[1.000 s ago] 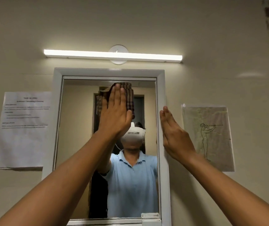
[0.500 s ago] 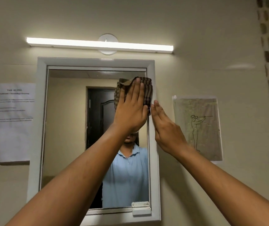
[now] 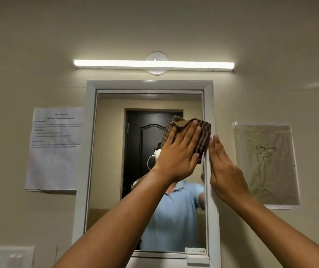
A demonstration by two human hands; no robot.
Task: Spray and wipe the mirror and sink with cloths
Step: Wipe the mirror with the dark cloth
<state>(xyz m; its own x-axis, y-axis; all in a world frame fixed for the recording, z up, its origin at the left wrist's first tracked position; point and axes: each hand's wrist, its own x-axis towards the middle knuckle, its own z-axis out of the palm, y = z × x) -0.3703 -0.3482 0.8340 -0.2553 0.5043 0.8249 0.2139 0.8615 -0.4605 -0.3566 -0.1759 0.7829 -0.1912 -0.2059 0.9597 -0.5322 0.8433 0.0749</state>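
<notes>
A white-framed mirror (image 3: 108,161) hangs on the beige wall. My left hand (image 3: 178,153) lies flat with straight fingers on a brown checked cloth (image 3: 203,136) and presses it against the glass near the mirror's right edge, at mid height. My right hand (image 3: 224,169) rests flat with straight fingers on the right side of the mirror frame (image 3: 212,219), just beside the cloth. The mirror shows a person in a light blue shirt and a dark door. The sink and any spray bottle are out of view.
A lit tube light (image 3: 152,64) runs above the mirror. A printed sheet (image 3: 54,147) is stuck on the wall left of it, a line drawing (image 3: 266,163) on the right. A white switch plate (image 3: 6,257) sits at the bottom left.
My left hand has slid the cloth from the top middle of the glass rightward and down to the right edge. My right hand has stayed on the frame. The camera has shifted.
</notes>
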